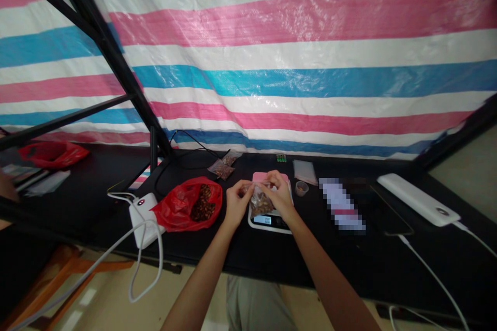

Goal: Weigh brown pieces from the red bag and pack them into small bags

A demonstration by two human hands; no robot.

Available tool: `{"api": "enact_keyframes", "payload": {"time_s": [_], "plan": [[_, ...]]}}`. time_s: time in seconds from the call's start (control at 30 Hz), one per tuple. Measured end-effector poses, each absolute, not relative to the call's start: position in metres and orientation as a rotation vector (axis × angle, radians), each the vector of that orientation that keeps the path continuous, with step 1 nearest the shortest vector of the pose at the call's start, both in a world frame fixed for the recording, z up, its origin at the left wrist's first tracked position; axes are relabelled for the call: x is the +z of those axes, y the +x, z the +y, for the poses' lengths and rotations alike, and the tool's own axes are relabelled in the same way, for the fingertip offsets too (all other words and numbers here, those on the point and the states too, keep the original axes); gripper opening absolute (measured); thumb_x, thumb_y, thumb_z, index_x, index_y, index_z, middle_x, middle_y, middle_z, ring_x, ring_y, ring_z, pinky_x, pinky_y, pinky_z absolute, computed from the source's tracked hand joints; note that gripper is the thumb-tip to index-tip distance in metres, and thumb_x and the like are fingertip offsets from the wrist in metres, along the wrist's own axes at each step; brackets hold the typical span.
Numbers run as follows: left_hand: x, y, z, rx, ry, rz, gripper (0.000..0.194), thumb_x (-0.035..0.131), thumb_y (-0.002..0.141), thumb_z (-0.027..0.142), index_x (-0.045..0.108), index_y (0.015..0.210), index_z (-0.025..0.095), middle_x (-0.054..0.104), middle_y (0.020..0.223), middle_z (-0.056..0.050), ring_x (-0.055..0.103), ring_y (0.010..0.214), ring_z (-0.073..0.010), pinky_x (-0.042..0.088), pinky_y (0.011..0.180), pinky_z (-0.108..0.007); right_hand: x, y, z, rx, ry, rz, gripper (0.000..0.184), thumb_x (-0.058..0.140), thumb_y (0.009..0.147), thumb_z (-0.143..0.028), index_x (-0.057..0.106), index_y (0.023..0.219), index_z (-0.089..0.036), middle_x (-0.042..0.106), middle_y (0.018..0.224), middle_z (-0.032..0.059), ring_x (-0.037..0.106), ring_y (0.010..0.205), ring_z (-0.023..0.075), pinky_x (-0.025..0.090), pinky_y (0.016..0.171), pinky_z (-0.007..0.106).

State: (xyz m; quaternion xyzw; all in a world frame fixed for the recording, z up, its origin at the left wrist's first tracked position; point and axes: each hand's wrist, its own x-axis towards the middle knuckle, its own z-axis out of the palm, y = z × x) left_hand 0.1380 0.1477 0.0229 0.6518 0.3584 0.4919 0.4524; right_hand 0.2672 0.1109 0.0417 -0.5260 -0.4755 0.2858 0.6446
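Note:
Between my two hands is a small clear plastic bag (259, 205) with brown, seed-like pieces in its lower part. My left hand (237, 197) pinches the bag's top edge from the left. From the right, my right hand (280, 194) pinches the same edge. The bag hangs over a kitchen scale (267, 227) with a pink top; its display reads about 0.0. To the left lies an open red plastic bag (178, 207) holding a heap of dark brown pieces (204, 204). A small clear cup (302, 188) with a little in it stands just right of the scale.
Two filled clear bags (222, 168) lie at the back. Empty clear bags (305, 171) and green batteries (281, 158) are behind the scale. A phone (388, 212) and white power bank (419, 199) lie right. A white cabled box (144, 220) sits left, near a black frame post (128, 72).

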Motion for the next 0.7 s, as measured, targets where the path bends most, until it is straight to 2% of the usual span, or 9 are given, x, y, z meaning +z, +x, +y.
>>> {"api": "enact_keyframes", "payload": {"time_s": [0.23,0.5,0.7], "plan": [[0.0223,0.139,0.1473,1.213,1.546,0.88,0.025,0.062,0.073,0.036,0.065,0.077,0.012,0.065,0.066,-0.003,0.058,0.059,-0.012,0.045,0.056,-0.021,0.0371,0.2658,0.1119,0.629,-1.218,-1.054,0.03,0.067,0.063,-0.029,0.041,0.075,-0.024,0.051,0.063,-0.0051,0.054,0.061,0.0147,0.039,0.056,0.025],[0.0255,0.1383,0.1464,1.26,1.52,0.906,0.026,0.061,0.072,0.038,0.063,0.076,0.012,0.061,0.065,-0.002,0.054,0.057,-0.0105,0.042,0.054,-0.019,0.0377,0.2665,0.1129,0.622,-1.227,-1.156,0.03,0.064,0.068,-0.035,0.054,0.094,-0.023,0.064,0.082,0.0017,0.061,0.074,0.019,0.042,0.063,0.03],[0.0244,0.1395,0.1438,1.255,1.631,0.901,0.023,0.059,0.074,0.036,0.064,0.077,0.013,0.063,0.066,-0.001,0.056,0.059,-0.0109,0.043,0.056,-0.019,0.0401,0.2706,0.1108,0.613,-1.234,-1.215,0.025,0.065,0.068,-0.03,0.056,0.091,-0.026,0.064,0.073,-0.0014,0.059,0.072,0.0199,0.041,0.064,0.031]]}}
